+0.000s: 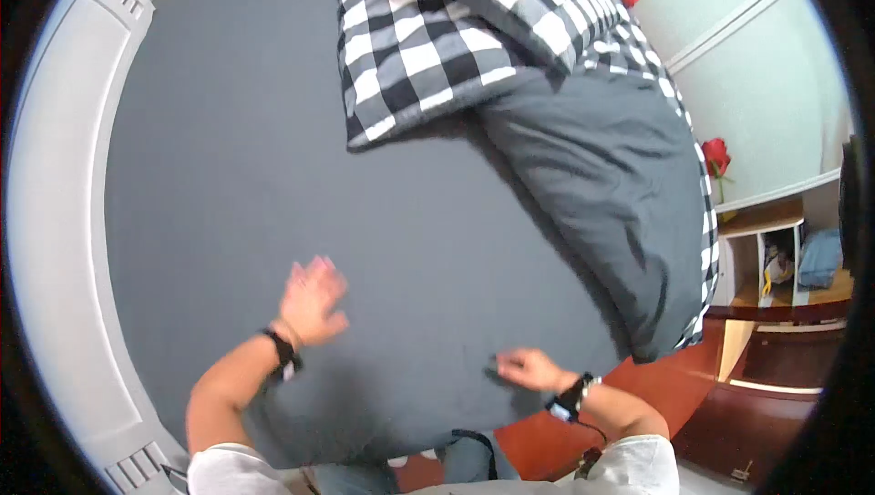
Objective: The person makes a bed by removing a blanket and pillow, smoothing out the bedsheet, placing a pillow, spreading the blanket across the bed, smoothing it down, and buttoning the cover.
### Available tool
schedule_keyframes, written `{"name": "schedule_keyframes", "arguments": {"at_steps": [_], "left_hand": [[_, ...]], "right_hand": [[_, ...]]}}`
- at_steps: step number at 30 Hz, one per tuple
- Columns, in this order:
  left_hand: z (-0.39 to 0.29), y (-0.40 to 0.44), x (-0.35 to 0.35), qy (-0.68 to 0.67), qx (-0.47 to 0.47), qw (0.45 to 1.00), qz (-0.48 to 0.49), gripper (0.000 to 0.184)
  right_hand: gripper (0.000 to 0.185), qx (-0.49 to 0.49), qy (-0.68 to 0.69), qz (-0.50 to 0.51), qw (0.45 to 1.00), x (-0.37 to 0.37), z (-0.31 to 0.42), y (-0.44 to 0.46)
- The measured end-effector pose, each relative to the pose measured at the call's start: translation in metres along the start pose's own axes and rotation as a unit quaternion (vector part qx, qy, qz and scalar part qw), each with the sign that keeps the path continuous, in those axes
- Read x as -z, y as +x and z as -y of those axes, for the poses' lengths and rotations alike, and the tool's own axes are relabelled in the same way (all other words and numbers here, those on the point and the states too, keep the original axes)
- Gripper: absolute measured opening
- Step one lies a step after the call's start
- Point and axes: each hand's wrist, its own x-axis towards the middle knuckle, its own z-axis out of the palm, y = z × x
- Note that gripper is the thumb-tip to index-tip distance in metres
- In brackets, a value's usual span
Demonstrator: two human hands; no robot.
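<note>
A grey fitted sheet (273, 167) covers the mattress in front of me. My left hand (313, 302) is over the lower left part of the sheet, fingers spread and slightly blurred, holding nothing. Near the bed's front edge, my right hand (530, 368) is low over the sheet with its fingers pointing left and nothing visible in them. Whether either palm presses on the cloth, I cannot tell. To the right, a duvet (611, 176) lies folded over, grey side up, with a black-and-white checked edge. Checked pillows (428, 48) are stacked at the far end.
A white bed frame panel (68, 221) runs along the left. On the right are frosted sliding doors (775, 85), an open shelf unit (766, 258) with folded blue cloth (820, 258), and dark red drawers (775, 404). Reddish flooring (583, 431) shows below the bed's edge.
</note>
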Motion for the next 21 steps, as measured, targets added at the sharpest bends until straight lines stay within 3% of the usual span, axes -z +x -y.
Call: {"name": "schedule_keyframes", "arguments": {"at_steps": [1,2,3,4,5,7,9,10,11,12,15,16,17,18,19,21], "left_hand": [[0.034,0.029,0.010,0.019,0.127,0.992,-0.004,0.070],[0.070,0.047,-0.012,0.037,0.224,0.968,-0.109,0.071],[0.086,0.066,-0.011,0.018,0.338,0.931,-0.135,0.072],[0.090,0.072,-0.022,0.006,0.340,0.930,-0.138,0.072],[0.092,0.077,-0.035,-0.009,0.385,0.910,-0.152,0.073],[0.096,0.084,-0.044,-0.023,0.435,0.886,-0.158,0.076],[0.094,0.082,-0.041,-0.046,0.437,0.887,-0.144,0.077],[0.100,0.085,-0.036,-0.053,0.428,0.891,-0.143,0.077],[0.105,0.085,-0.046,-0.055,0.423,0.890,-0.159,0.079],[0.104,0.083,-0.045,-0.058,0.424,0.889,-0.164,0.079],[0.108,0.087,-0.038,-0.091,0.433,0.889,-0.121,0.080],[0.110,0.088,-0.039,-0.093,0.436,0.887,-0.122,0.080],[0.110,0.088,-0.040,-0.094,0.433,0.889,-0.114,0.080],[0.112,0.087,-0.039,-0.094,0.428,0.892,-0.107,0.079],[0.114,0.086,-0.037,-0.094,0.429,0.892,-0.108,0.079],[0.111,0.087,-0.036,-0.087,0.427,0.894,-0.108,0.080]], "right_hand": [[0.036,0.012,0.004,-0.063,0.998,0.028,0.015,0.034],[0.037,0.053,0.019,-0.147,0.988,0.053,0.034,0.070],[0.038,0.121,0.023,-0.220,0.968,0.080,0.051,0.108],[0.046,0.102,0.119,-0.245,0.957,0.106,0.070,0.146],[0.053,0.202,0.061,-0.378,0.901,0.132,0.082,0.188],[0.056,0.214,0.246,-0.477,0.816,0.201,0.135,0.243],[0.083,0.164,0.491,-0.418,0.746,0.259,0.212,0.234],[0.097,0.139,0.529,-0.434,0.716,0.288,0.211,0.247],[0.101,0.124,0.598,-0.429,0.665,0.299,0.237,0.242],[0.093,0.084,0.653,-0.414,0.629,0.324,0.235,0.248],[0.067,0.000,0.627,-0.336,0.703,0.401,0.188,0.269],[0.060,0.046,0.457,-0.455,0.763,0.413,0.192,0.267],[0.048,0.121,0.441,-0.651,0.606,0.421,0.224,0.273],[0.043,0.132,0.279,-0.640,0.703,0.433,0.249,0.241],[0.039,0.157,0.111,-0.630,0.752,0.445,0.274,0.209],[0.045,0.195,0.168,-0.618,0.743,0.442,0.328,0.167]]}}
